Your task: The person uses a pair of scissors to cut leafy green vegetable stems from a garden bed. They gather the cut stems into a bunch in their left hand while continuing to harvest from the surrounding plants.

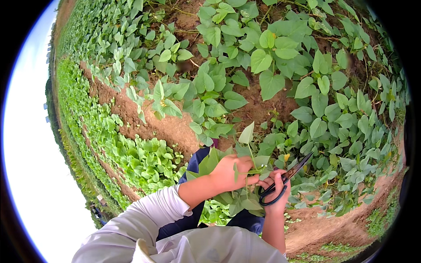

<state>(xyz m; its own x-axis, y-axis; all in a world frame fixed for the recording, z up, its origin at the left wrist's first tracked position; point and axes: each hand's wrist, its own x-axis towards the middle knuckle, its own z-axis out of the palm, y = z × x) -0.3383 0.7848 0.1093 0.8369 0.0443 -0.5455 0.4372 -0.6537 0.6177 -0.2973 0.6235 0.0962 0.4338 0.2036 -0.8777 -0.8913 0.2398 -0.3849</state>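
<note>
A bunch of heart-shaped leaves on green stems [251, 197], like sweet potato vine tips, is held in my left hand [232, 172], its fingers bent round the stems. Leaves stick out above, behind and below that hand. My right hand [276, 194], just right of it, holds scissors [291, 172] with black handles and dark, worn blades that point up and right over the plants. Its fingertips are close to the stems in my left hand; whether they touch them I cannot tell. The leaves partly hide the palm side of my left hand.
Dense leafy vines [273, 49] spread over brown soil ahead and to the right. A bare dirt furrow [164, 125] runs at the left, beside rows of lighter green leafy plants [144, 161]. Dark trousers [194, 164] show beneath my arms. A dirt path [329, 227] lies at the lower right.
</note>
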